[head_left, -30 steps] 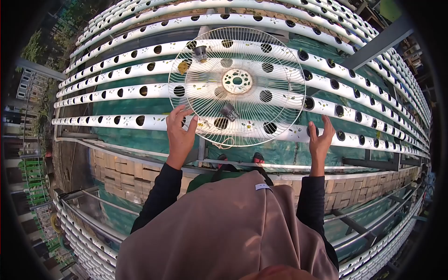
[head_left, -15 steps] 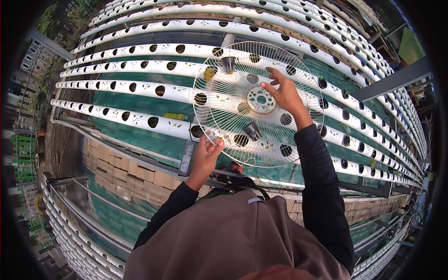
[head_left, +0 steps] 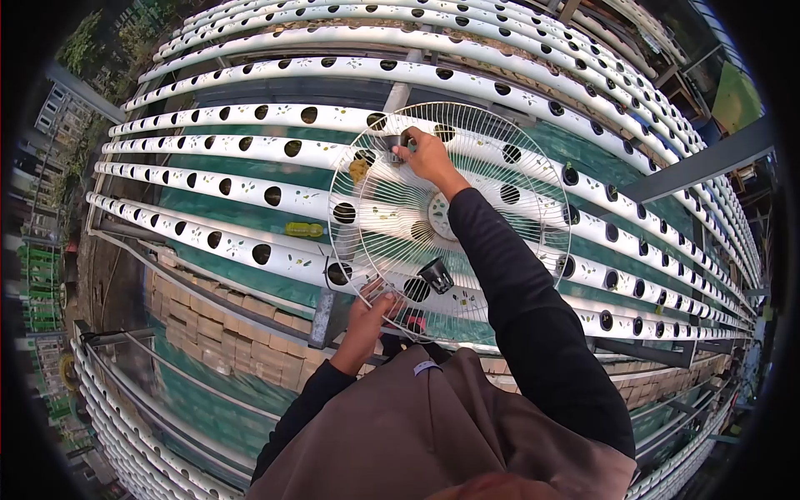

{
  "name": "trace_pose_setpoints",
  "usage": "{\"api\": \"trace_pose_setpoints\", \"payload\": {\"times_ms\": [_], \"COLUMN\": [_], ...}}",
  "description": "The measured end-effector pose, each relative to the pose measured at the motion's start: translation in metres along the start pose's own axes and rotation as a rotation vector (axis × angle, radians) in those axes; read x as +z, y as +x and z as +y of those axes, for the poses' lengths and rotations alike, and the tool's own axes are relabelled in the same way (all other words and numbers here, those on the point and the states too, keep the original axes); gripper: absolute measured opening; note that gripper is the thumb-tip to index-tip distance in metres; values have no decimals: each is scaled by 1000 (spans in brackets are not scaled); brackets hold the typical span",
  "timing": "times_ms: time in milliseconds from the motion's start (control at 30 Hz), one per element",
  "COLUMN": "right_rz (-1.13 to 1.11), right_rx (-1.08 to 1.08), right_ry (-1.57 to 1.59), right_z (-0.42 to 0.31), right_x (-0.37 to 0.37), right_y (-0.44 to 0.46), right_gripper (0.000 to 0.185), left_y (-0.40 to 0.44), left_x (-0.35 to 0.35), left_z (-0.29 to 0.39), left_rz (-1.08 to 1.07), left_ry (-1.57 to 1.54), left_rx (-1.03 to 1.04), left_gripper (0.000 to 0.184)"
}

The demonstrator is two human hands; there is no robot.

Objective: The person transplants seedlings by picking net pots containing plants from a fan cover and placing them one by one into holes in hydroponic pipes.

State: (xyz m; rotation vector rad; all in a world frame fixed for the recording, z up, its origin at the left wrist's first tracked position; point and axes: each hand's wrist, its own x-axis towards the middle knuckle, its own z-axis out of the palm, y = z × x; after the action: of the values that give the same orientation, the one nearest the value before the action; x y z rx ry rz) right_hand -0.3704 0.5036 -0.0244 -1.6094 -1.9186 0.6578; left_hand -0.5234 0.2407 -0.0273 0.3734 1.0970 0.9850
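Observation:
A round white wire fan guard lies over the white pipes, its solid hub partly behind my right sleeve. My right hand reaches across it, fingers closed on a small black net pot at the guard's upper left. My left hand is at the guard's lower left rim, its fingertips round the wires. A second black net pot lies tilted on the lower part of the guard. A yellowish clump sits near the guard's left edge.
Rows of white pipes with round holes and small leaves on them run across a green sheet. A yellow-green bottle lies between pipes at left. A grey metal beam slants at right. Stacked blocks line the near side.
My right hand has moved left from above the hub to the upper net pot and closed on it. My left hand has come to the guard's lower left rim.

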Motion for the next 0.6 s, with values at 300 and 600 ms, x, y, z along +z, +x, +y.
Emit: {"api": "trace_pose_setpoints", "payload": {"times_ms": [300, 600], "right_rz": [12, 293], "right_rx": [106, 229], "right_ry": [628, 565], "right_z": [38, 148], "right_x": [-68, -166], "right_y": [21, 79], "right_gripper": [14, 17], "left_y": [8, 19], "left_x": [-6, -22], "left_z": [17, 28], "left_rz": [114, 302], "left_ry": [-36, 26], "left_rx": [86, 91], "left_gripper": [43, 41]}}
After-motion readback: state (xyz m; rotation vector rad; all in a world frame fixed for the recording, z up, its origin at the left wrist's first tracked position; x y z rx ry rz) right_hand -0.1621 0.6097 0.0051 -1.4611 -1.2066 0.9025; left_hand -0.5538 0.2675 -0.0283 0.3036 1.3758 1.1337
